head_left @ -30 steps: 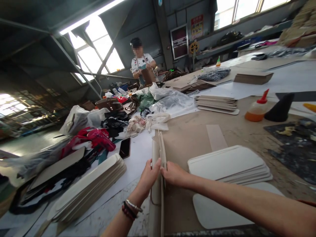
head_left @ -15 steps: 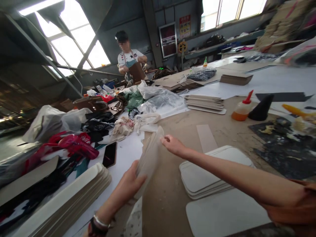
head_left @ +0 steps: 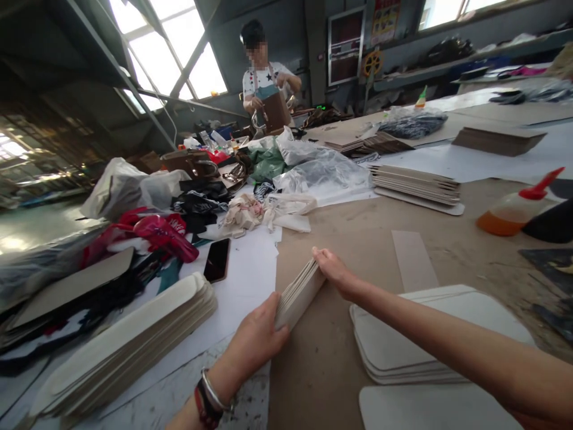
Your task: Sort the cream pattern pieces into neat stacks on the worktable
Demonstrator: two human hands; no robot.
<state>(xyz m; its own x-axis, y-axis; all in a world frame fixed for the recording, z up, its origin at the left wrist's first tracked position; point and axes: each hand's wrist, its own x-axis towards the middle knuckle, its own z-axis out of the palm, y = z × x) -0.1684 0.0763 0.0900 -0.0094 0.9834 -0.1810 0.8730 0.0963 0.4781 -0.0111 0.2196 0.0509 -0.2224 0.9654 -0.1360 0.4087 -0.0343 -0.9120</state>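
A left hand, wearing a silver bangle and dark beaded bracelets, and a right hand are apart, clamped on opposite ends of a thin stack of cream card strips. The tilted stack lies between them, above the edge of a large brown kraft-paper sheet that covers the table.

To the right, a fanned pile of round-cornered cream boards sits just under the right forearm, with a single matching board nearer the camera. To the left, a long fanned stack of cream strips rests on white paper, near a black smartphone and a heap of red and black fabric.

Farther on lie crumpled cream cloth, a clear plastic bag, and a stack of cream boards. At the right edge stands a plastic glue bottle with a red nozzle and orange contents, beside a black cone.

At the far end, a co-worker in a white star-print T-shirt and apron holds a brown bag with both hands, below a tall window.
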